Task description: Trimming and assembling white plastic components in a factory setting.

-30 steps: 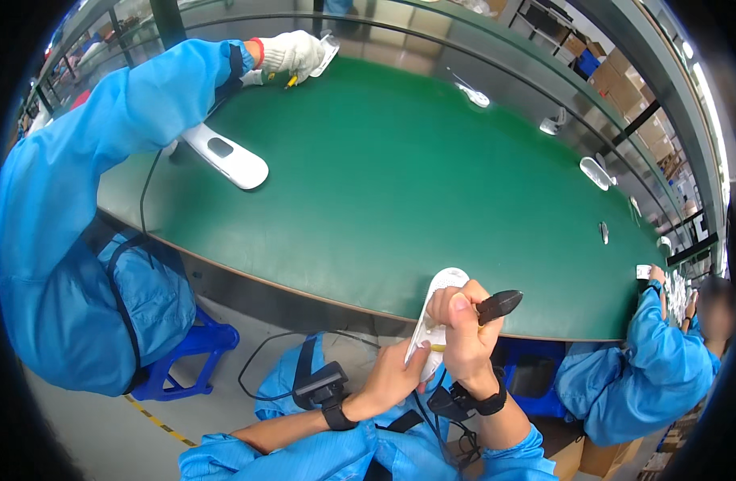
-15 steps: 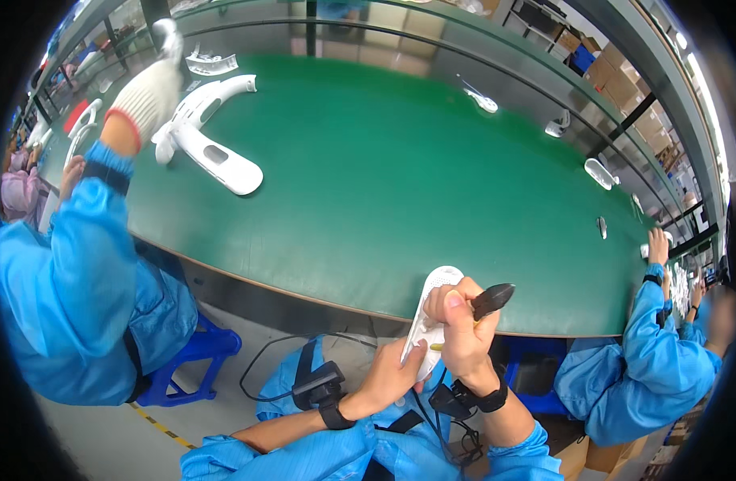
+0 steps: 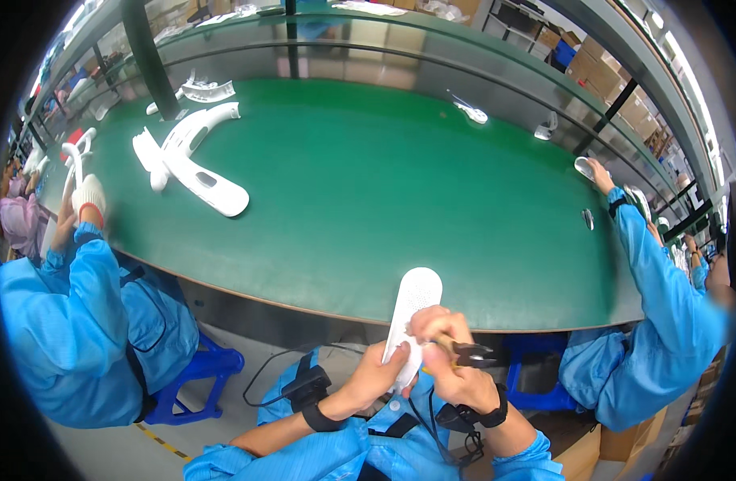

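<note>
My left hand [image 3: 374, 375] grips the lower end of a long white plastic cover [image 3: 420, 290]. Its rounded far end has many small holes and reaches over the table's front edge. In my right hand [image 3: 458, 377] is a pair of pliers [image 3: 474, 354] with dark jaws pointing right and yellowish handles mostly hidden in the palm. The right fingers are bent against the cover's right side, close to my left thumb. Whether they pinch anything there is hidden.
Before me lies a green table [image 3: 344, 208]. White curved plastic parts [image 3: 211, 188] lie at its left, and a small white part [image 3: 470, 112] near the back. Co-workers in blue sit left [image 3: 87, 321] and right [image 3: 648, 305]; the right one reaches to a white part.
The cover has turned more upright and moved slightly left. My right hand has lowered, its pliers now pointing right. The left co-worker's gloved hand has drawn back; the right co-worker's arm has reached out.
</note>
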Available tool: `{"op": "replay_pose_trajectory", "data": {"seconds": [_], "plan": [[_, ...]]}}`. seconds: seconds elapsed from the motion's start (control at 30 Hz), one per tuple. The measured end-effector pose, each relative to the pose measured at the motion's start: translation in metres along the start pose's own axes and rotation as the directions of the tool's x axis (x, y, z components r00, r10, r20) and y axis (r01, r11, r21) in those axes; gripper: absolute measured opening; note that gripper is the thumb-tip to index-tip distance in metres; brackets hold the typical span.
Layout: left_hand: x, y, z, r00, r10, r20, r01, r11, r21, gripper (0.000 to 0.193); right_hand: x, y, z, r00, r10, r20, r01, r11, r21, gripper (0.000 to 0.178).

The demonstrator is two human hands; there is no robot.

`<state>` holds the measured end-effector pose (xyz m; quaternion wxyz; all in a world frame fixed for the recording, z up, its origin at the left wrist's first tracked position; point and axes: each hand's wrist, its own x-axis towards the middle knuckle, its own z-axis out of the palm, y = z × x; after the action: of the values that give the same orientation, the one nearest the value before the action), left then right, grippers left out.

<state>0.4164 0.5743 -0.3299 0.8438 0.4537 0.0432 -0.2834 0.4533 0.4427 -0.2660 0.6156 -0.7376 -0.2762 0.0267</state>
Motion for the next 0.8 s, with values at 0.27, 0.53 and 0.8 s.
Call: {"op": "replay_pose_trajectory", "data": {"seconds": [0.27,0.53,0.8], "plan": [[-0.004,0.012,-0.008,0.973,-0.022,0.231,0.079,0.968,-0.237,0.051,-0.019,-0.027,-0.050,0.884,0.142,-0.445,0.045,0.922,0.384,0.025],[-0.006,0.017,0.001,0.979,-0.004,0.204,0.052,0.972,-0.228,0.041,-0.039,-0.009,-0.058,0.899,0.269,-0.346,-0.317,0.944,-0.091,0.035],[-0.006,0.029,0.010,0.991,0.068,0.114,-0.063,0.997,-0.047,0.024,-0.026,0.025,-0.067,0.868,-0.077,-0.491,-0.080,0.953,-0.291,0.041]]}}
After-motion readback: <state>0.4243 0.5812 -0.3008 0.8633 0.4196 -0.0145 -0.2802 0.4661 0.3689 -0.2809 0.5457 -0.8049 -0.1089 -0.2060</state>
